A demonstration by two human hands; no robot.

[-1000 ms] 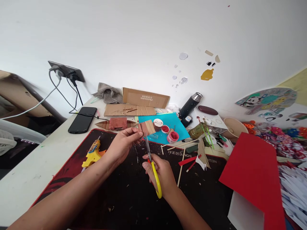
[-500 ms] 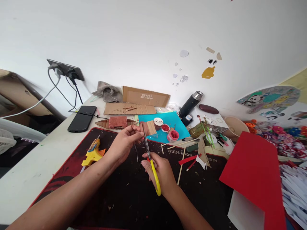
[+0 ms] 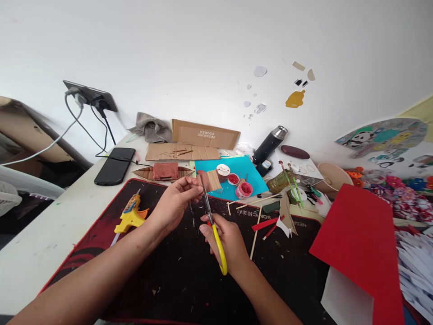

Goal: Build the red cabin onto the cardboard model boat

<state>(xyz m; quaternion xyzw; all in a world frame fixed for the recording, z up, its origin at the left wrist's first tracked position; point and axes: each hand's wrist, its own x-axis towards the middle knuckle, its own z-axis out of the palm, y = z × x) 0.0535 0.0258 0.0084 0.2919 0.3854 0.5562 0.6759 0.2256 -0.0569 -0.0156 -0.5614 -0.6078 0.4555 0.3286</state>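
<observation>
"As the blades lie across the small cardboard piece [image 3: 212, 180], how are the hands entered?"

"Left hand [image 3: 182, 198]: one, thumb and fingers pinched together on the piece's red-brown end. Right hand [image 3: 228, 239]: one, curled round the handles of the scissors [image 3: 219, 250], yellow on the outer loop, blades pointing up and away."

"Condition of the cut?"

"Blades nearly together, tips at the painted part, just beside the left fingertips. Judged to be partway through a trim; whether the card is severed there, cannot tell. With the tips so near the skin, the pinch leaves little margin."

"Location of the piece?"

"Held up in front of the blue sheet [image 3: 203, 163], one end painted, the far end bare brown."

"Items about it?"

"Beyond the left hand: one boat-shaped cardboard model [image 3: 144, 173], bearing a red-brown box [image 3: 165, 171]. On the blue sheet: two open pots of red paint, the smaller [image 3: 233, 179] and the larger [image 3: 244, 191]. On the dark mat [image 3: 169, 280]: one yellow glue gun [image 3: 130, 220], lying down. Left of the boat: one black phone [image 3: 115, 167], flat, with a cable across it."
</observation>
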